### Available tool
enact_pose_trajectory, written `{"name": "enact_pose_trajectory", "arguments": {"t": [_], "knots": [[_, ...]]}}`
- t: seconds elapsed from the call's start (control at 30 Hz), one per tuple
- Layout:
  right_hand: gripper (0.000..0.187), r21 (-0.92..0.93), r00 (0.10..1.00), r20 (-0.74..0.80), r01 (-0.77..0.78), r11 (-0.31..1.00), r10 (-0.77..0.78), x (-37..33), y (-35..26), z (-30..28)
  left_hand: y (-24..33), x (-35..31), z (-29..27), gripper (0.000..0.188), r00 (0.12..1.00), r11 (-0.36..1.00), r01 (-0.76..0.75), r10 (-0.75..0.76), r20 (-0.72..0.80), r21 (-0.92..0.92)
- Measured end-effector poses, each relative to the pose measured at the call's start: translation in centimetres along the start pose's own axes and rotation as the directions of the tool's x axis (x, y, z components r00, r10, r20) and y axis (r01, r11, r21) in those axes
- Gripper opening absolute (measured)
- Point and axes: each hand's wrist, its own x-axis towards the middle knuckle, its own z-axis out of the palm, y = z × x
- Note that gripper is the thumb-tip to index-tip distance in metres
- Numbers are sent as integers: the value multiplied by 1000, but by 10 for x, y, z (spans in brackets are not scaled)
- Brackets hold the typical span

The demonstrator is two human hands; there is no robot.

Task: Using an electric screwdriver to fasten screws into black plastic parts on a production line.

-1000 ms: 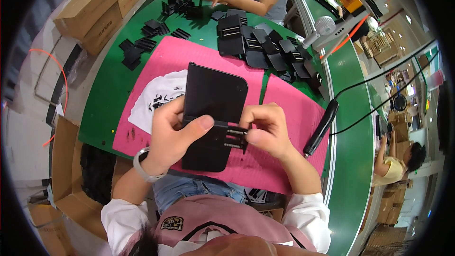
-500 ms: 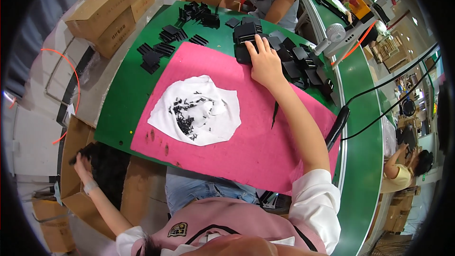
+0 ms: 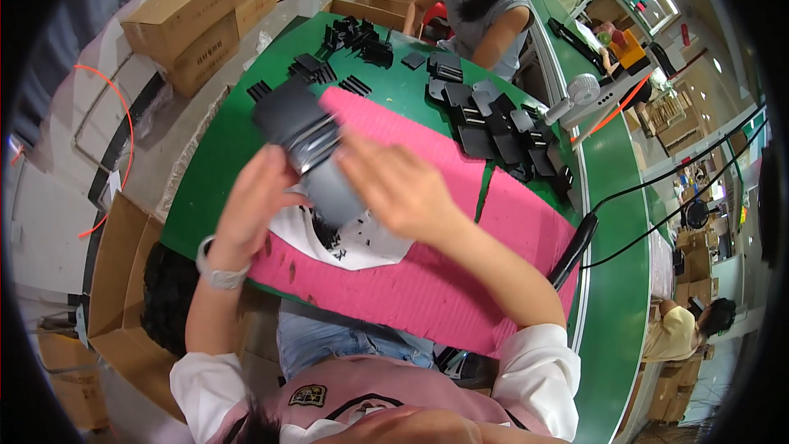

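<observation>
Cardboard box (image 3: 123, 275) at the lower left of the frame holds black pieces (image 3: 167, 300). Left of centre, my left hand (image 3: 256, 197) grips a black plate (image 3: 288, 108); my right hand (image 3: 399, 187) blurs against its right side, and I cannot tell whether it grips. Lower, white cloth (image 3: 380, 252) carries small black bits (image 3: 326, 233).

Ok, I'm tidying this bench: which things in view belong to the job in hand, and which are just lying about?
Likely belonging:
black part between the left hand and right hand
small black pieces on the white cloth
pink mat
piled black panels

Likely just around:
white fan
cardboard boxes
orange cord
</observation>
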Motion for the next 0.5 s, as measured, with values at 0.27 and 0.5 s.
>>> {"name": "enact_pose_trajectory", "arguments": {"t": [0.27,0.5], "knots": [[38,509,778,261,-614,603,572,27,50,41,-8,41,-1,31,963,974,-222,225,-149,32],[33,-266,555,361,-710,653,750,16,111,151,-16,49,-12,34,940,958,-263,281,-194,115]]}}
